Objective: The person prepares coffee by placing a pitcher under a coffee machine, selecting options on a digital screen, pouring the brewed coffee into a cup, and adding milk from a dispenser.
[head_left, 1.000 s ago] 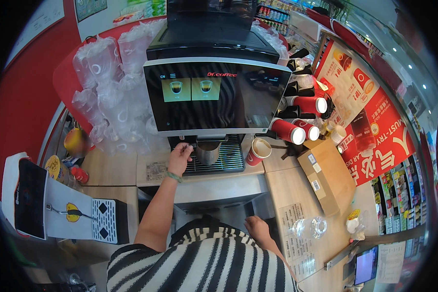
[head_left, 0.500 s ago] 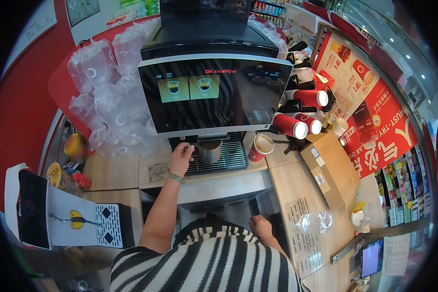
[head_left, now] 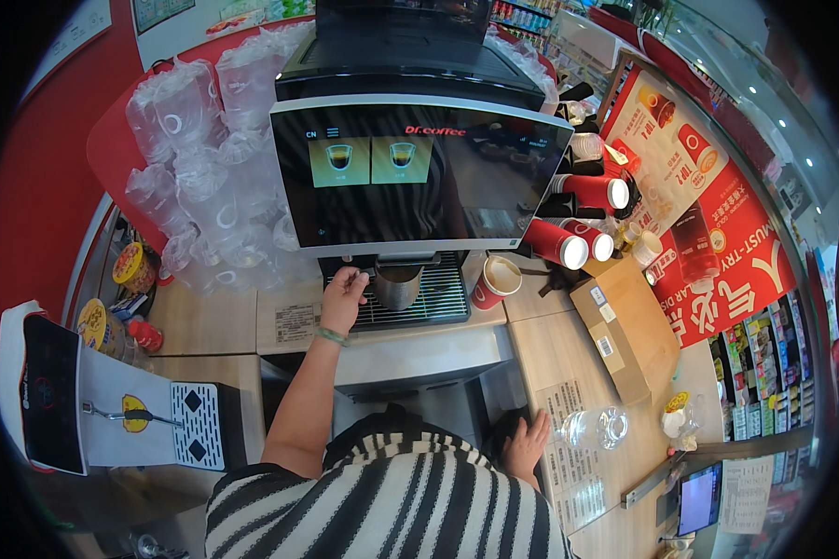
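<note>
My left hand [head_left: 345, 294] reaches up to the coffee machine [head_left: 419, 177], its fingers pinched together below the machine's screen. What the fingers grip is hidden. Just right of them a metal milk pitcher [head_left: 398, 288] stands over the slatted drip tray [head_left: 449, 298], under the outlet. My right hand [head_left: 526, 443] is low on the right, its fingers spread at the edge of the wooden counter [head_left: 545, 349], holding nothing. To the right of the drip tray a red and white paper cup [head_left: 496, 281] stands with light brown foam or liquid inside.
Bagged clear plastic cups [head_left: 210, 177] are stacked left of the machine. A smaller white and black dispenser [head_left: 121, 401] stands at the left. On the right are stacks of red cups [head_left: 557, 243], a cardboard box [head_left: 625, 326] and a clear plastic lid or cup [head_left: 595, 428].
My right hand has moved outward from beside my body to the counter edge, and its fingers have spread. My left hand stays by the pitcher. The view has shifted slightly.
</note>
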Motion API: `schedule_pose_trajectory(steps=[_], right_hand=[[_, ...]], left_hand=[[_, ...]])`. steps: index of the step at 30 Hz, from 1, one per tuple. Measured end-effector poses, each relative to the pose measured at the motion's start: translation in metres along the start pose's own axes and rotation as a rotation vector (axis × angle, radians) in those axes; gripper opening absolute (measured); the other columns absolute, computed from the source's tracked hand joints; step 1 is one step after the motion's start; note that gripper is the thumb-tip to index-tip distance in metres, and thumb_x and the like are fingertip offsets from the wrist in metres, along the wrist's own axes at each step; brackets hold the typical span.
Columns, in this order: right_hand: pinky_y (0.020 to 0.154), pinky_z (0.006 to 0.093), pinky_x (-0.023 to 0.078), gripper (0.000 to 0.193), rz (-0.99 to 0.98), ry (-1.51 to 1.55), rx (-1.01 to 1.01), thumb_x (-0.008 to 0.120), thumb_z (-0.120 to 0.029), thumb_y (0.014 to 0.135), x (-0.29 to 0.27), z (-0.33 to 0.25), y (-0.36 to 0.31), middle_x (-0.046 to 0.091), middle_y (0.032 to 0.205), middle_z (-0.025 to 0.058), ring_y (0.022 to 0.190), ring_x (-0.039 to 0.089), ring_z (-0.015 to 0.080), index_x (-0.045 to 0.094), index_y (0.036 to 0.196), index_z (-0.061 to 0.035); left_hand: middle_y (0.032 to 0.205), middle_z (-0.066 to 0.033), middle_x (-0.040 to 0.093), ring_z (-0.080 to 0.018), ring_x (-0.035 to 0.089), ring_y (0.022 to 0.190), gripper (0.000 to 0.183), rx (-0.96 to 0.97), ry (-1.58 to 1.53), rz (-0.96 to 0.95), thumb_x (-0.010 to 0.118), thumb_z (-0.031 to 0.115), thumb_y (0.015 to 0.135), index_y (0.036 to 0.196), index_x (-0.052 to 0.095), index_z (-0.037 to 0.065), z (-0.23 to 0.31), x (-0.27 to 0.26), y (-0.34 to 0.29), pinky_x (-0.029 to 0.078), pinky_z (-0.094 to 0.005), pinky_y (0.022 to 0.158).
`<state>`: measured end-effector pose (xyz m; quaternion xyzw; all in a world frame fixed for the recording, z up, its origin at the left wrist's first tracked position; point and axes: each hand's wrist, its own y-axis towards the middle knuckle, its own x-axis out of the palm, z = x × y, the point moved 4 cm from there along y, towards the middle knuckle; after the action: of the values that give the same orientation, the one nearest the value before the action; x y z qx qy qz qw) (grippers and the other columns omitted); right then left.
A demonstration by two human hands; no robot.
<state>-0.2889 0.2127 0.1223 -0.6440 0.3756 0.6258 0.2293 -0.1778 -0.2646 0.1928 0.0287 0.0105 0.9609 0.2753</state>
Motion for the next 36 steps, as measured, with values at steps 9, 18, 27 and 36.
schedule_pose_trajectory(steps=[9,18,27,36], right_hand=[[0.117,0.0568,0.023,0.036,0.035,-0.008,-0.031,0.066,-0.008,0.073,0.004,0.002,0.002,0.029,0.15,0.0336,0.14,0.025,0.0513,0.062,0.108,0.0022],[0.117,0.0579,0.023,0.035,0.04,-0.004,-0.034,0.07,-0.008,0.067,0.017,0.009,-0.002,0.022,0.153,0.0311,0.142,0.021,0.0514,0.062,0.1,-0.0008],[0.117,0.0604,0.02,0.03,0.003,-0.016,-0.032,0.07,-0.01,0.066,0.017,0.009,-0.001,0.019,0.154,0.0327,0.142,0.019,0.0533,0.061,0.093,0.0016],[0.118,0.059,0.018,0.041,-0.056,-0.037,-0.011,0.078,-0.017,0.065,0.017,0.008,-0.001,0.016,0.155,0.0323,0.143,0.016,0.0525,0.059,0.097,0.0008]], left_hand=[[0.088,-0.0027,0.065,-0.0076,0.055,0.067,0.02,-0.007,-0.01,-0.001,0.063,0.022,0.097,0.105,0.06,0.003,0.004,0.0,0.0,0.049,-0.0226,0.06],[0.089,0.001,0.061,-0.0061,0.055,0.071,0.018,-0.018,-0.084,-0.002,0.063,0.019,0.096,0.103,0.06,0.002,-0.001,-0.001,-0.002,0.05,-0.0216,0.061],[0.087,0.0013,0.062,-0.0058,0.056,0.072,0.016,-0.059,-0.1,0.013,0.063,0.018,0.096,0.101,0.06,0.004,0.007,0.003,-0.007,0.05,-0.0211,0.061],[0.087,0.0007,0.062,-0.0058,0.054,0.07,0.015,-0.081,-0.118,0.026,0.063,0.019,0.097,0.1,0.06,0.005,0.011,0.005,-0.009,0.05,-0.0212,0.06]])
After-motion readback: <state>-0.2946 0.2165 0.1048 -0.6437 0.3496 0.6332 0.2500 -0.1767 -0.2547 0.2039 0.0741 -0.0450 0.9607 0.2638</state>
